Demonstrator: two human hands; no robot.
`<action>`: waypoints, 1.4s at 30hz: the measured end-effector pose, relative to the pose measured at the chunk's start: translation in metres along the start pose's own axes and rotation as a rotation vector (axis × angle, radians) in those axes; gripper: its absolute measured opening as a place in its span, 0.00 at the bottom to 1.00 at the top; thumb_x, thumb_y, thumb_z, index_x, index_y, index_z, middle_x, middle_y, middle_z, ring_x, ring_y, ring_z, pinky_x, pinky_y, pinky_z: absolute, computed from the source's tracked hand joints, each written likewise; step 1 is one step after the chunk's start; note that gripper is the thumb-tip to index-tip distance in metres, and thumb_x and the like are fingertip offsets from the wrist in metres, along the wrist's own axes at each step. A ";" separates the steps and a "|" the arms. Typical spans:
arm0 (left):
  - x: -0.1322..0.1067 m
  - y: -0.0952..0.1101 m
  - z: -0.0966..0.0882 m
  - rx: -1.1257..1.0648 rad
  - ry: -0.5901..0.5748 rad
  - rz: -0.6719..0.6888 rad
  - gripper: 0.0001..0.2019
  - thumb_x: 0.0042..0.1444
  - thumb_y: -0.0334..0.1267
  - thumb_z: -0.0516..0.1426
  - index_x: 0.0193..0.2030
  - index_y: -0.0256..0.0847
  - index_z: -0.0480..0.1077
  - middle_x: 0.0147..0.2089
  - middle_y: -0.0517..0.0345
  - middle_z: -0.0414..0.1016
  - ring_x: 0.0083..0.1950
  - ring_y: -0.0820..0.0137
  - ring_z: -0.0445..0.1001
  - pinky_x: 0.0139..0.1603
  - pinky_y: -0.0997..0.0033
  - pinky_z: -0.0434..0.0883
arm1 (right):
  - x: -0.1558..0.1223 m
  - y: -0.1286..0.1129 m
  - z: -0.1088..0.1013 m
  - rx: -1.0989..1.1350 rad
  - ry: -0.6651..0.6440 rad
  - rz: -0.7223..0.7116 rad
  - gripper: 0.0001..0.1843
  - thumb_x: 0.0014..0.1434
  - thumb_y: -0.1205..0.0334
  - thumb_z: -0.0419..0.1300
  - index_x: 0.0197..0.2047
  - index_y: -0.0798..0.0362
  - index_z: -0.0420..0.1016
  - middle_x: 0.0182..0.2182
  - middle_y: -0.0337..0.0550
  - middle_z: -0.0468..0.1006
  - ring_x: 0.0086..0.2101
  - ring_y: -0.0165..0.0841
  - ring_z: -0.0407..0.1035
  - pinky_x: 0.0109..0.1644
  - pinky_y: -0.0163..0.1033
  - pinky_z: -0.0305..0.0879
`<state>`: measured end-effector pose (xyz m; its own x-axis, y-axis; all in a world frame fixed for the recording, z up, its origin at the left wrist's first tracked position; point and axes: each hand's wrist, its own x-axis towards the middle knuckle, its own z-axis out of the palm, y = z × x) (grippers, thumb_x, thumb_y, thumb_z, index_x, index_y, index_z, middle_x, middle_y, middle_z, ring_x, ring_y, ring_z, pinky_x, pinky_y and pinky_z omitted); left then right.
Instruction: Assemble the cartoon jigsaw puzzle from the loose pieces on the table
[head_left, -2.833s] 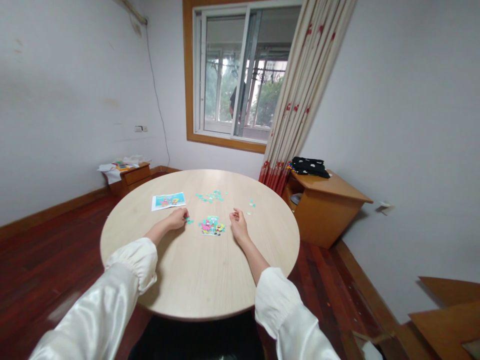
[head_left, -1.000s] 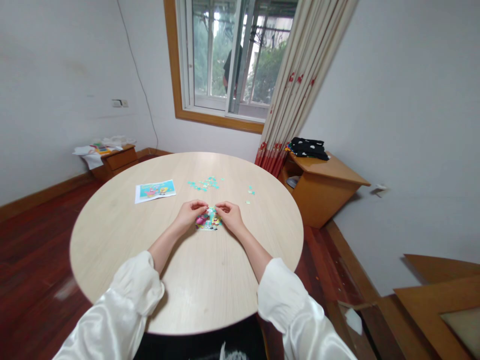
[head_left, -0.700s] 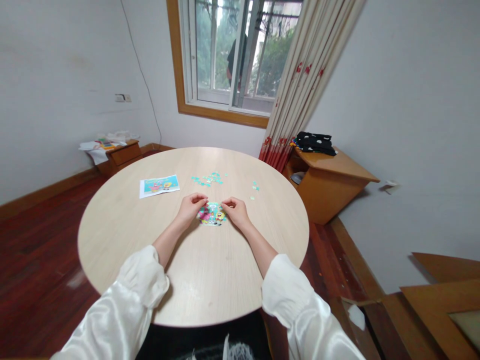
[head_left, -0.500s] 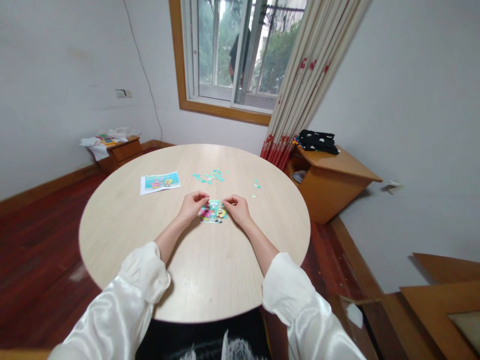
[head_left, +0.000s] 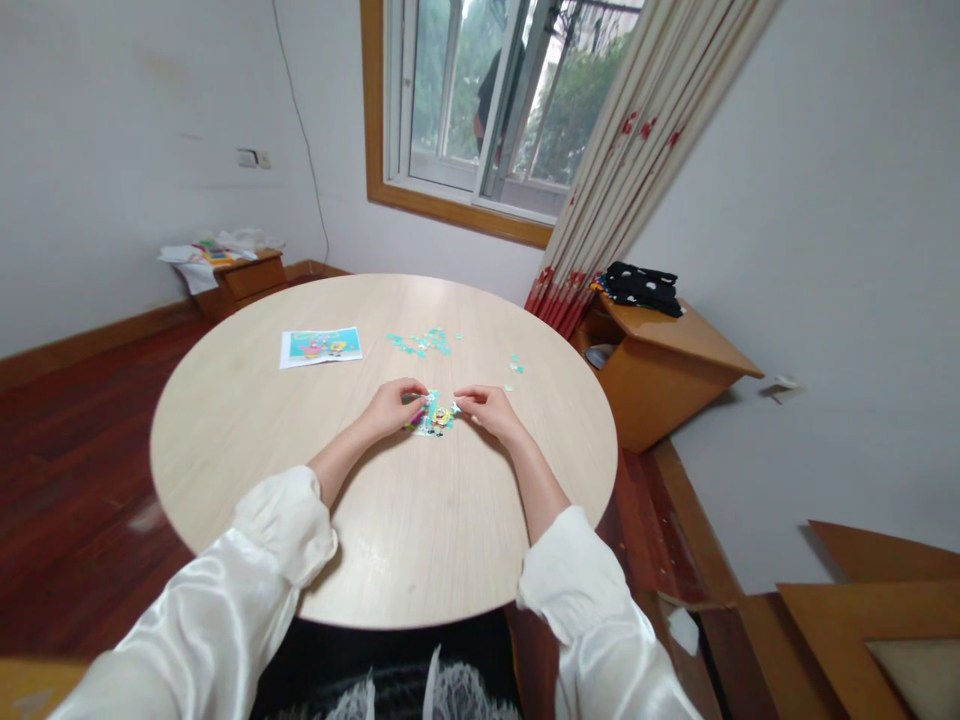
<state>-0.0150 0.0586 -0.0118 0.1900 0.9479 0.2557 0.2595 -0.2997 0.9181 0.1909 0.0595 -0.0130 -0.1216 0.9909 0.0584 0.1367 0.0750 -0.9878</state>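
A partly assembled jigsaw puzzle (head_left: 438, 420) with bright cartoon figures lies flat on the round table, between my two hands. My left hand (head_left: 396, 408) covers its left part, with thumb and fingers closed at the puzzle and their tips on it. At the upper right edge, my right hand (head_left: 489, 410) pinches a small puzzle piece (head_left: 456, 407) between thumb and fingertips. Several loose pale teal puzzle pieces (head_left: 421, 343) are spread beyond the hands. A few more pieces (head_left: 516, 365) lie farther right.
A printed reference picture (head_left: 322, 346) lies at the left on the pale round table (head_left: 390, 540). Past the table's right edge stands a wooden cabinet (head_left: 667, 370) with dark folded cloth (head_left: 641, 287) on top. A low cabinet (head_left: 255, 278) with papers is at the back left.
My left hand has moved right, over the puzzle's left part. My right hand has shifted slightly right, with a piece now showing at its fingertips. The view has tilted a little.
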 end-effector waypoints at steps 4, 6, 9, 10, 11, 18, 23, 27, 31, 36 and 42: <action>-0.004 -0.004 0.003 0.226 -0.124 0.141 0.11 0.46 0.34 0.58 0.38 0.37 0.75 0.45 0.50 0.77 0.48 0.63 0.73 0.54 0.64 0.67 | -0.008 -0.007 -0.010 -0.017 -0.100 0.073 0.12 0.38 0.63 0.69 0.28 0.59 0.78 0.18 0.39 0.75 0.21 0.26 0.65 0.26 0.33 0.61; -0.005 -0.007 0.004 0.304 -0.174 0.194 0.14 0.49 0.35 0.57 0.42 0.36 0.74 0.49 0.47 0.76 0.51 0.62 0.73 0.55 0.64 0.67 | -0.011 -0.010 -0.012 -0.022 -0.155 0.095 0.11 0.37 0.62 0.69 0.26 0.59 0.77 0.18 0.41 0.76 0.21 0.26 0.65 0.25 0.32 0.59; -0.005 -0.010 0.004 0.379 -0.218 0.265 0.15 0.51 0.38 0.57 0.45 0.36 0.73 0.51 0.45 0.74 0.53 0.61 0.72 0.56 0.61 0.67 | -0.014 -0.013 -0.013 -0.026 -0.186 0.107 0.12 0.37 0.62 0.69 0.25 0.59 0.75 0.19 0.41 0.76 0.21 0.25 0.65 0.25 0.32 0.58; -0.005 -0.010 0.003 0.402 -0.227 0.287 0.15 0.52 0.39 0.57 0.46 0.36 0.73 0.51 0.45 0.74 0.53 0.61 0.72 0.56 0.61 0.67 | -0.015 -0.014 -0.012 -0.029 -0.186 0.109 0.12 0.37 0.62 0.69 0.24 0.59 0.75 0.18 0.40 0.75 0.21 0.25 0.65 0.25 0.31 0.57; -0.005 -0.010 0.003 0.422 -0.233 0.305 0.15 0.53 0.40 0.56 0.46 0.36 0.73 0.52 0.45 0.74 0.53 0.61 0.72 0.56 0.60 0.67 | -0.015 -0.014 -0.012 -0.033 -0.187 0.110 0.12 0.36 0.61 0.69 0.24 0.59 0.75 0.18 0.40 0.75 0.21 0.25 0.65 0.25 0.32 0.57; -0.005 -0.008 0.002 0.462 -0.252 0.323 0.14 0.54 0.40 0.56 0.46 0.38 0.73 0.51 0.45 0.72 0.52 0.61 0.72 0.56 0.60 0.67 | -0.016 -0.015 -0.011 -0.032 -0.197 0.094 0.11 0.37 0.61 0.68 0.25 0.58 0.74 0.19 0.39 0.75 0.22 0.26 0.65 0.29 0.34 0.60; -0.005 -0.007 0.001 0.472 -0.259 0.310 0.14 0.55 0.41 0.55 0.46 0.39 0.74 0.50 0.46 0.72 0.50 0.62 0.72 0.55 0.61 0.68 | -0.015 -0.014 -0.011 -0.038 -0.195 0.065 0.12 0.40 0.61 0.65 0.30 0.59 0.78 0.19 0.37 0.74 0.22 0.25 0.64 0.30 0.34 0.60; -0.006 -0.004 0.000 0.478 -0.272 0.298 0.14 0.56 0.42 0.55 0.45 0.39 0.74 0.50 0.47 0.71 0.50 0.62 0.72 0.55 0.61 0.68 | -0.014 -0.014 -0.011 -0.079 -0.179 0.047 0.09 0.42 0.63 0.63 0.29 0.59 0.78 0.20 0.37 0.74 0.23 0.25 0.63 0.31 0.34 0.59; -0.007 -0.002 0.000 0.488 -0.286 0.291 0.14 0.56 0.42 0.55 0.45 0.39 0.74 0.49 0.47 0.71 0.51 0.62 0.72 0.55 0.61 0.68 | -0.014 -0.016 -0.010 -0.087 -0.156 0.075 0.06 0.43 0.65 0.63 0.27 0.59 0.76 0.20 0.38 0.75 0.22 0.25 0.65 0.30 0.33 0.60; -0.007 -0.001 0.000 0.487 -0.291 0.294 0.15 0.56 0.42 0.55 0.45 0.38 0.74 0.49 0.46 0.71 0.50 0.61 0.72 0.55 0.60 0.67 | -0.013 -0.016 -0.009 -0.077 -0.114 0.128 0.05 0.46 0.66 0.62 0.28 0.60 0.74 0.18 0.39 0.75 0.21 0.26 0.67 0.28 0.32 0.60; -0.006 -0.004 0.000 0.492 -0.296 0.310 0.15 0.56 0.43 0.54 0.45 0.38 0.74 0.48 0.46 0.71 0.50 0.61 0.72 0.55 0.59 0.67 | -0.013 -0.016 -0.010 -0.079 -0.128 0.133 0.07 0.46 0.64 0.64 0.28 0.59 0.74 0.18 0.41 0.75 0.21 0.26 0.67 0.26 0.32 0.60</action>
<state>-0.0169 0.0542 -0.0169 0.5601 0.7609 0.3275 0.5409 -0.6353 0.5512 0.2006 0.0467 0.0033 -0.2212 0.9706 -0.0952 0.2356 -0.0416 -0.9710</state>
